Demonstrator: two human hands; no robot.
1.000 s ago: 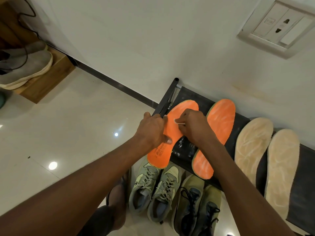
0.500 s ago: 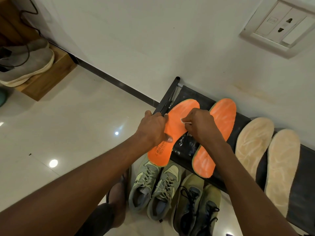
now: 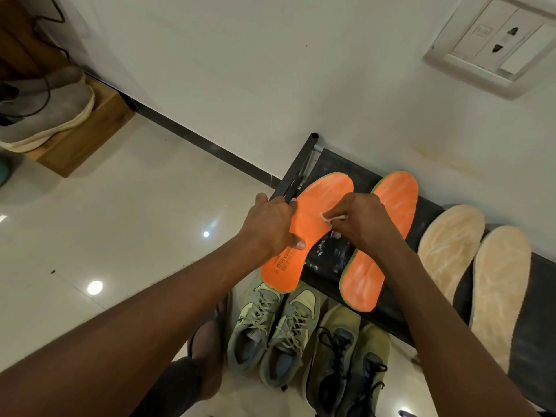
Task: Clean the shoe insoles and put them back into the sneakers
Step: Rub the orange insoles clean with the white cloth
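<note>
Far left there's a grey shoe sitting on a wooden box with a black cable draped over it, and shiny floor tiles catching the ceiling lights. Moving in, the left hand grips the left edge of the first orange insole, thumb pressed down on the printed heel part, holding it steady on the black surface. The heel end hangs off the front edge over the floor. The right hand pinches a small whitish wad, can't tell if it's cotton or cloth, and has it touching the middle of that insole. Just beside it lies the second orange insole, partly under the right wrist. Some white smudges sit on the surface between the two. Below on the floor are two pairs of sneakers, a grey-green pair and an olive pair with black laces. Further right, two beige insoles lie side by side on the surface. A wall socket is up top right.
</note>
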